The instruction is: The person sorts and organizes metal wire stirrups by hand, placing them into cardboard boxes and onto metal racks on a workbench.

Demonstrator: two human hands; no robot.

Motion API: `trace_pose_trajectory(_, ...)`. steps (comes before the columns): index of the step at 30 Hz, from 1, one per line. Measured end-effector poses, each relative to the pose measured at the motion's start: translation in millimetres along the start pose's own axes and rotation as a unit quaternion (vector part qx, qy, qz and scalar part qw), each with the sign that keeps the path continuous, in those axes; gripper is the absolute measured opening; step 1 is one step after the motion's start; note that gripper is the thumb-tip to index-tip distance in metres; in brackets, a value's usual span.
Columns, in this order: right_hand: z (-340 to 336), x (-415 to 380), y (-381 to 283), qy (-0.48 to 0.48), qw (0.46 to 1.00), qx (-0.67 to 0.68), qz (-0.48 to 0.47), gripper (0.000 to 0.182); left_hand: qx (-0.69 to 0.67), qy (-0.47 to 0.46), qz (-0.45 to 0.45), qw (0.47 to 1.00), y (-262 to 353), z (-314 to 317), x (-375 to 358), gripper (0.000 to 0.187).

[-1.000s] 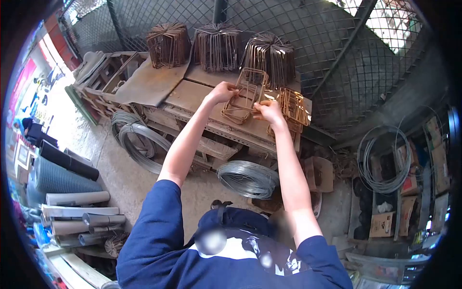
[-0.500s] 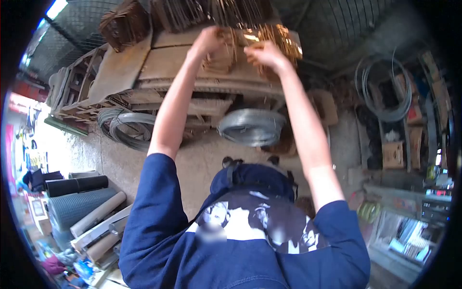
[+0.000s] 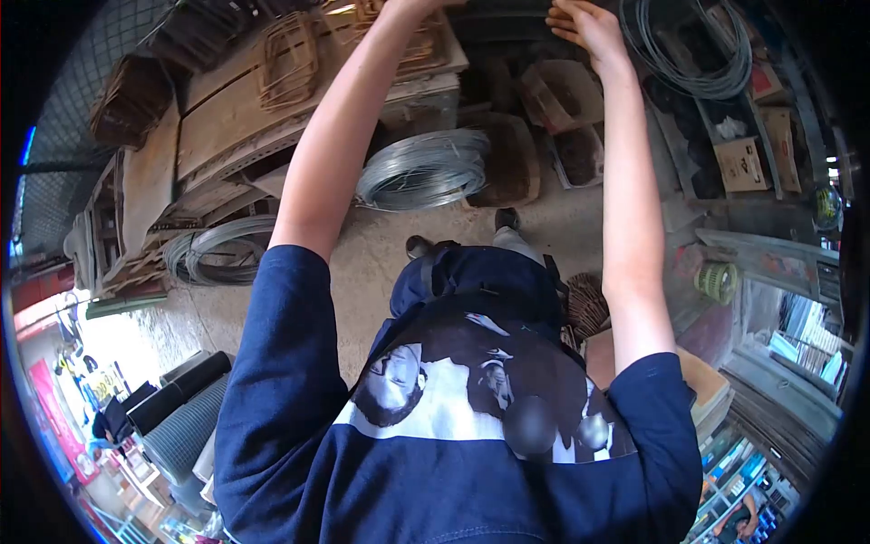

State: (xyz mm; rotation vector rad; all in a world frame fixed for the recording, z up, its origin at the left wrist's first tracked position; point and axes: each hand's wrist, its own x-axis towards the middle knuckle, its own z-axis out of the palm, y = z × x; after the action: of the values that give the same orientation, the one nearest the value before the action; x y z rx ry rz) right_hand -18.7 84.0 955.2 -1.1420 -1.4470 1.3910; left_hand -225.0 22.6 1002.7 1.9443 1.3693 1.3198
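My left hand [image 3: 420,4] is cut off by the top edge of the view, so its fingers are mostly hidden. Below it, rust-coloured bent-wire frames [image 3: 421,45] lie at the right end of a worn wooden bench [image 3: 217,118]. Another stack of such frames [image 3: 290,62] rests further left on the bench top. My right hand [image 3: 589,27] is raised past the bench's right end, in front of a dark area, with its fingers stretched out and nothing visible in them.
A coil of grey wire [image 3: 426,172] stands under the bench, with another coil [image 3: 217,249] to its left. Brown bins [image 3: 562,95] are right of the bench. More wire [image 3: 698,54] hangs at upper right. Mesh rolls [image 3: 186,426] lie lower left. Another person [image 3: 743,519] shows at lower right.
My view has turned right, so the bench and coils sit further left. Both hands have moved off the wire frames, up toward the top edge, and the right one is farther right.
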Motion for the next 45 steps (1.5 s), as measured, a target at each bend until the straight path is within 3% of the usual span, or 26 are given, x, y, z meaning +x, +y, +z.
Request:
trace_pose_trajectory(2,-53,16,49,-0.028,0.998,-0.019,-0.05,0.028,-0.032,-0.03,0.012,0.999,0,39,14,0.028)
trace_pose_trajectory(5,-98,19,83,0.042,0.998,-0.022,0.04,0.023,-0.031,-0.059,0.015,0.998,4,95,30,0.026)
trace_pose_trajectory(6,-114,23,97,0.039,0.998,-0.021,0.041,0.023,-0.101,-0.082,-0.006,0.991,-6,117,37,0.026)
trace_pose_trajectory(8,-147,31,133,0.029,0.992,-0.02,0.122,0.021,-0.097,-0.076,-0.019,0.992,-14,155,45,0.026)
trace_pose_trajectory(10,-179,40,178,0.037,0.981,0.001,0.188,0.018,-0.088,-0.067,-0.036,0.993,-27,195,53,0.025)
trace_pose_trajectory(11,-195,41,198,0.027,0.976,0.004,0.216,0.017,0.003,-0.045,-0.033,0.998,-64,227,52,0.034)
trace_pose_trajectory(14,-227,34,252,0.047,0.957,-0.026,0.284,0.016,-0.023,-0.108,-0.103,0.989,-115,290,35,0.03)
trace_pose_trajectory(16,-245,31,302,-0.025,0.952,-0.04,0.303,0.018,-0.066,-0.117,-0.21,0.968,-136,323,6,0.03)
trace_pose_trajectory(18,-241,15,339,-0.021,0.94,-0.07,0.333,0.015,-0.05,-0.107,-0.268,0.956,-153,348,-37,0.03)
trace_pose_trajectory(20,-230,3,371,-0.086,0.907,-0.132,0.39,0.014,-0.071,-0.113,-0.336,0.932,-180,374,-93,0.032)
trace_pose_trajectory(24,-204,-38,460,-0.128,0.875,-0.142,0.446,0.016,-0.081,-0.133,-0.507,0.848,-240,425,-230,0.024)
trace_pose_trajectory(27,-190,-68,541,-0.153,0.839,-0.15,0.5,0.018,-0.1,-0.074,-0.514,0.849,-287,460,-344,0.021)
trace_pose_trajectory(30,-182,-90,622,-0.16,0.823,-0.141,0.526,0.019,-0.16,-0.019,-0.564,0.81,-341,487,-439,0.019)
trace_pose_trajectory(33,-180,-114,734,-0.191,0.825,-0.243,0.473,0.018,-0.031,0.045,-0.555,0.83,-398,513,-515,0.016)
trace_pose_trajectory(34,-174,-109,749,-0.195,0.825,-0.205,0.489,0.018,-0.031,0.044,-0.562,0.826,-418,520,-528,0.016)
trace_pose_trajectory(36,-162,-99,775,-0.199,0.818,-0.167,0.513,0.018,-0.019,0.127,-0.686,0.716,-454,536,-552,0.017)
trace_pose_trajectory(38,-147,-83,797,-0.217,0.829,-0.19,0.479,0.019,-0.023,0.146,-0.69,0.708,-486,540,-552,0.018)
trace_pose_trajectory(42,-118,-52,861,-0.304,0.822,-0.253,0.41,0.025,0.091,0.13,-0.632,0.759,-568,557,-567,0.019)
trace_pose_trajectory(44,-95,-39,869,-0.291,0.85,-0.1,0.428,0.025,0.037,0.148,-0.671,0.725,-599,557,-558,0.022)
trace_pose_trajectory(45,-83,-30,864,-0.294,0.847,-0.1,0.431,0.025,-0.061,0.202,-0.659,0.722,-632,565,-584,0.027)
